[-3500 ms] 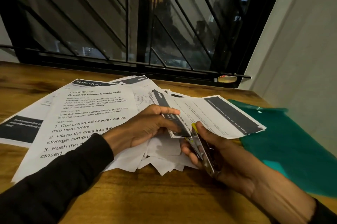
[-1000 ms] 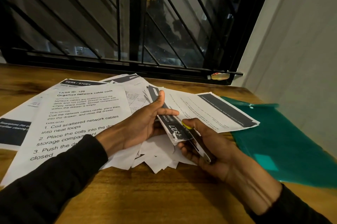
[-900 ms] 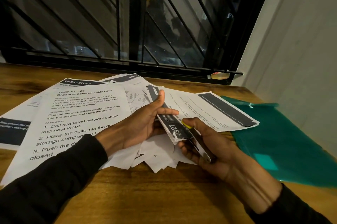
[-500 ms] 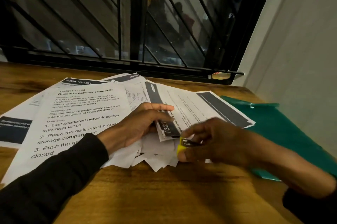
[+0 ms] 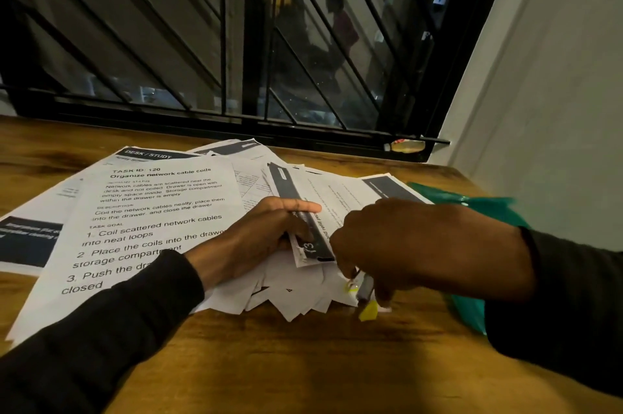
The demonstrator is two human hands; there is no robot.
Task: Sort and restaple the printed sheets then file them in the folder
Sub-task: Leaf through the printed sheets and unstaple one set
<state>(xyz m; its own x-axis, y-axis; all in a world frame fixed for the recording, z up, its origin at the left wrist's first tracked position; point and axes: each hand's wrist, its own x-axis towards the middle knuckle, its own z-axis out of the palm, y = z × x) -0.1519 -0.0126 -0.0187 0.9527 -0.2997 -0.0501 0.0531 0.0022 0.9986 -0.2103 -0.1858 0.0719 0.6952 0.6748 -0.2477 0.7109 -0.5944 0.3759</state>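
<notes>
near desk [image 5: 269,363]: bare wood | centre: sheets [image 5: 161,211] spread | right: folder [image 5: 485,208] under forearm

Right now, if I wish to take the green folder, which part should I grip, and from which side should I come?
Grip the far corner of the green folder, coming from above on the right. The folder lies flat on the wooden table, and that corner shows uncovered beside the printed sheets. The near part sits under the right hand and its sleeve, so it is probably harder to reach.

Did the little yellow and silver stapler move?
Yes. The right hand turned over, bringing the small yellow and silver stapler down toward the wooden table's near edge.
</notes>
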